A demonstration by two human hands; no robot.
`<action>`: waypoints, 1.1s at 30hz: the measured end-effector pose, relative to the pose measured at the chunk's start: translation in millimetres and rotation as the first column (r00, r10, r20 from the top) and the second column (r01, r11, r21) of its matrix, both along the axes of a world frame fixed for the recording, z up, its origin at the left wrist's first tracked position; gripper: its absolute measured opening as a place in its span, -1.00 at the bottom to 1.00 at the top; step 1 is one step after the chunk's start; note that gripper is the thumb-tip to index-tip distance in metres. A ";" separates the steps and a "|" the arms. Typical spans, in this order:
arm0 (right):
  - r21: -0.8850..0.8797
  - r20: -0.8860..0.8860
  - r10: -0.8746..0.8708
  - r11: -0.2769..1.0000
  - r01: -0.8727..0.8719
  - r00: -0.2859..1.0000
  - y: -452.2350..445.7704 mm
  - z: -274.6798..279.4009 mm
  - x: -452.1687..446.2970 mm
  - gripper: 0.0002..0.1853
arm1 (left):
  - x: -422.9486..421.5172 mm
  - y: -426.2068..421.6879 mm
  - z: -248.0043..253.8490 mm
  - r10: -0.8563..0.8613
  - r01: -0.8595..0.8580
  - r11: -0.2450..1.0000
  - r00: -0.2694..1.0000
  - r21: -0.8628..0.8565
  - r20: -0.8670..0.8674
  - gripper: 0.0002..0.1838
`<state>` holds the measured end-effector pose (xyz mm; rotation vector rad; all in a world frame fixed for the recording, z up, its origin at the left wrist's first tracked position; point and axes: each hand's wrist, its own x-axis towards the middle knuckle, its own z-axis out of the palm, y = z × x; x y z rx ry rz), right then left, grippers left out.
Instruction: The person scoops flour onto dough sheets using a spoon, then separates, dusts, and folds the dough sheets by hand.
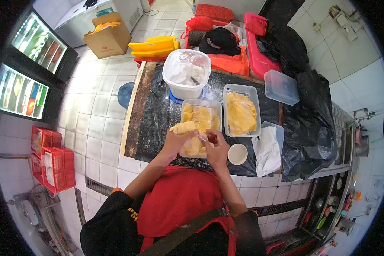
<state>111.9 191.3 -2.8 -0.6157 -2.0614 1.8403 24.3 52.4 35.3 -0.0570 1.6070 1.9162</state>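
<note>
My left hand [177,144] is closed around a soft, yellow, flour-dusted piece [183,127] that looks like dough or coated meat. Close beside it, my right hand [215,149] has its thumb and fingers pinched together near the piece's right end; what lies between those fingertips is too small to make out. Both hands are over a clear plastic tub [221,112] holding similar yellow pieces [199,114]. To the right, a second clear tub [226,127] also holds yellow stuff [240,113]. A round pale cup [237,154] stands beside my right hand.
A white bucket [168,70] of white powder, with a dark handle in it, stands behind the tubs on a black plastic table cover [157,112]. At right lie a white cloth [267,149] and a clear lid [281,87]. Red crates [57,168] sit on the floor at left.
</note>
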 end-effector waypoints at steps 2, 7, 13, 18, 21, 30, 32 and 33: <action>0.244 0.013 0.000 0.970 -0.004 1.000 3.2 11.3 3.8 -0.72 | -1.0 -2.3 -9.5 0.003 -0.003 1.000 1.000 0.017 -0.004 -0.64; 0.281 -0.079 0.071 0.959 -0.046 0.994 4.4 15.8 -0.5 -0.70 | -4.1 -7.4 -40.4 -0.162 0.114 0.965 0.967 -0.238 -0.195 -0.60; -0.389 0.144 0.180 0.914 -0.111 0.973 7.9 2.6 -1.4 -0.67 | -3.4 -23.9 -10.0 -0.441 0.394 0.890 0.871 -0.232 -0.215 -0.51; -0.485 0.170 0.083 0.874 0.010 0.982 9.3 -25.5 -13.6 -0.69 | -5.6 -51.0 -5.4 -0.592 0.540 0.796 0.789 -0.271 -0.166 -0.48; -0.413 0.097 0.108 0.909 -0.059 0.989 18.7 -15.4 -25.4 -0.71 | -3.7 -70.5 -8.6 -0.693 0.588 0.688 0.707 -0.425 -0.143 -0.54; 0.005 0.292 0.321 0.941 -0.337 0.901 17.4 -63.0 -19.2 -0.64 | 5.8 -85.9 -11.7 -0.700 0.542 0.606 0.711 -0.583 -0.066 -0.53; -0.062 0.251 0.371 0.928 -0.368 0.894 19.6 -67.8 -19.8 -0.63 | 13.3 -71.0 -21.1 -0.773 0.437 0.561 0.581 -0.703 -0.255 -0.57; -0.060 0.253 0.373 0.927 -0.371 0.893 18.1 -69.9 -20.4 -0.63 | 13.9 -65.9 -29.3 -0.770 0.436 0.564 0.584 -0.701 -0.257 -0.57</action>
